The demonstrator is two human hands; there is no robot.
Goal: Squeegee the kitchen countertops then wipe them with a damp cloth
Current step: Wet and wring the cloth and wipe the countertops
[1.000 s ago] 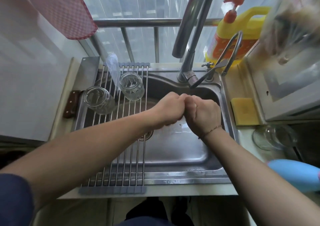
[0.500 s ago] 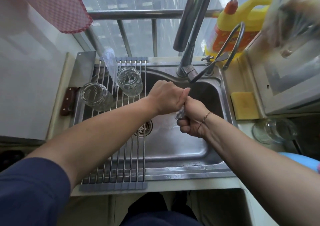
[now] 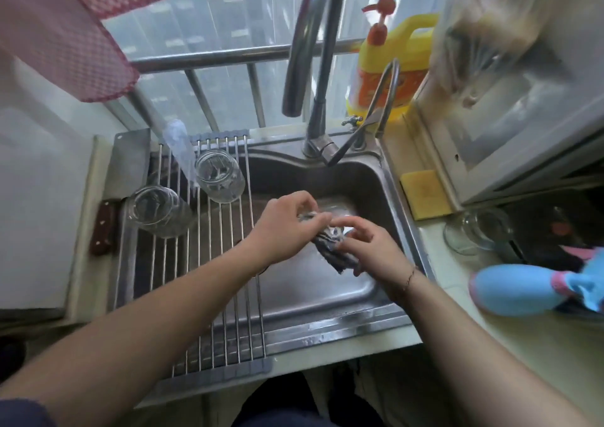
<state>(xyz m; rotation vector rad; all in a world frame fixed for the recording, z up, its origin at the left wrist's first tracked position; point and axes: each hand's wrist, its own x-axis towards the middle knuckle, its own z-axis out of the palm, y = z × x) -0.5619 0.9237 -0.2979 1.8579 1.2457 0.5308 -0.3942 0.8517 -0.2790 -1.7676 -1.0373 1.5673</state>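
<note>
Cloth point(image 3: 330, 246), dark and wadded, sat between your two hands over the sink point(image 3: 327, 299) basin. Your left hand point(image 3: 284, 227) pinched its upper end, fingers point(image 3: 322, 219) curled onto the fabric. Your right hand point(image 3: 369, 246) cupped the lower bundle, thumb and lower fingers pressed against it while the index finger stretched out toward the left hand. A thin bracelet point(image 3: 409, 278) circled your right wrist.

Just left of your hands, a roll-up drying rack point(image 3: 209, 296) spanned the sink's left part, carrying two upturned glass jars point(image 3: 219, 175) near its far end. Beyond the rack's left edge a cleaver point(image 3: 130, 161) lay along the desk's point(image 3: 457, 282) left side. At the sink's far rim stood the tall faucet point(image 3: 313, 67), with a smaller tap point(image 3: 379, 103) beside it. A yellow detergent jug point(image 3: 389, 70) with an orange pump stood in the far right corner. On the right edge of the sink lay a yellow sponge point(image 3: 425, 193), then a clear glass bowl point(image 3: 477, 232), and nearer you a blue bottle-shaped object point(image 3: 516, 289).
</note>
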